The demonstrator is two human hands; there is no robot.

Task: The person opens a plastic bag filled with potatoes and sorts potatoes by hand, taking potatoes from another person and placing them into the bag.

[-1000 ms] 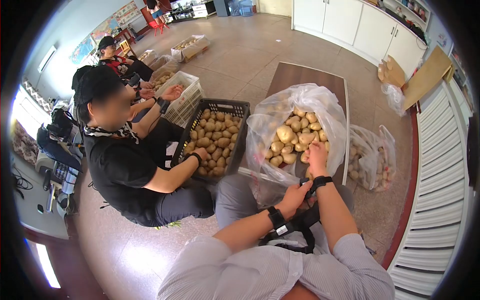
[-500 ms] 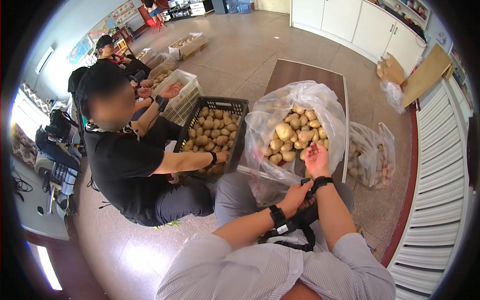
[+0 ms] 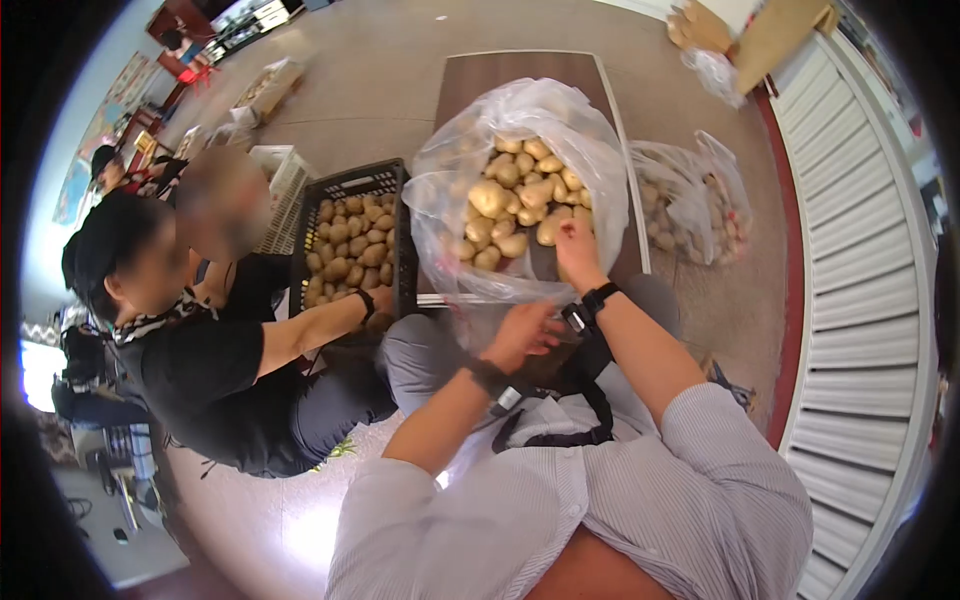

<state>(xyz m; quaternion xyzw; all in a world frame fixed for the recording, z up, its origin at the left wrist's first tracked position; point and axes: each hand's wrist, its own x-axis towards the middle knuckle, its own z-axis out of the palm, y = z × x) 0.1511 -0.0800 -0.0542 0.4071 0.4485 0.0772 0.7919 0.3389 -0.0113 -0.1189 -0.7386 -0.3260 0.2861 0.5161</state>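
Observation:
Potatoes (image 3: 512,192) fill an open clear plastic bag (image 3: 440,175) on a dark wooden table (image 3: 477,75). At the bag's near right side, my right hand (image 3: 577,255) reaches in over the potatoes, its fingers curled; whether a potato is in it is too hidden to tell. My left hand (image 3: 524,332) is lower, in front of the bag's near edge, with its fingers apart and nothing in it. Both wrists wear black straps with small devices.
A black crate (image 3: 400,215) of potatoes stands left of the bag, with a co-worker's hand at its near edge. Another bag of potatoes (image 3: 690,205) is on the floor at right. A white crate (image 3: 283,195) and more people are further left.
The view has shifted downward and to the right. My left hand has left my right wrist and opened. My right hand has turned from palm up to reaching among the potatoes.

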